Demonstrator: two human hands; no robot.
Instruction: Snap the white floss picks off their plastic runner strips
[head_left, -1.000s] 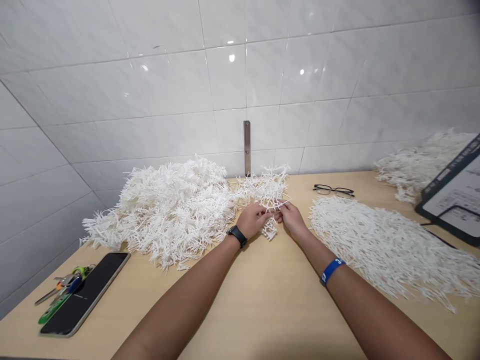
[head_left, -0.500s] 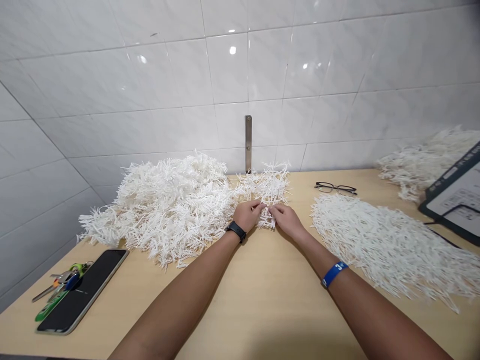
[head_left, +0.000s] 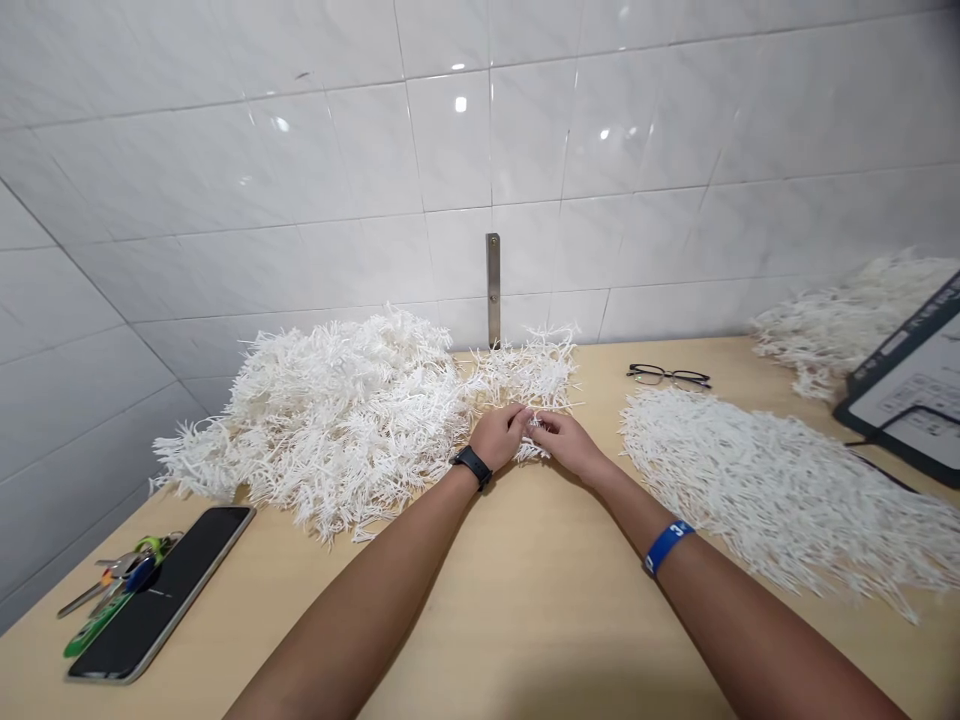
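Both hands meet at the middle of the table over a small clump of thin white branching plastic strands (head_left: 531,452). My left hand (head_left: 499,438), with a black band at the wrist, is closed in a pinch on the white strands. Close against it, my right hand (head_left: 568,443) also pinches at them, thumb and finger together. The exact piece between the fingertips is partly hidden. Just behind the hands lies a small loose heap of the strands (head_left: 531,372). It adjoins a large tangled pile (head_left: 337,420) on the left.
Separate loose strands (head_left: 772,490) spread over the right side of the table (head_left: 480,620). Glasses (head_left: 667,376) lie behind them. A dark-edged board (head_left: 919,390) and another white heap (head_left: 855,315) are far right. A phone (head_left: 165,600) and keys (head_left: 112,580) lie left. A tiled wall (head_left: 337,150) stands behind.
My fingertips have drawn closer together, and my right hand has shifted slightly left. A thin strand now sticks out behind my right fingers. The whole view has moved a little.
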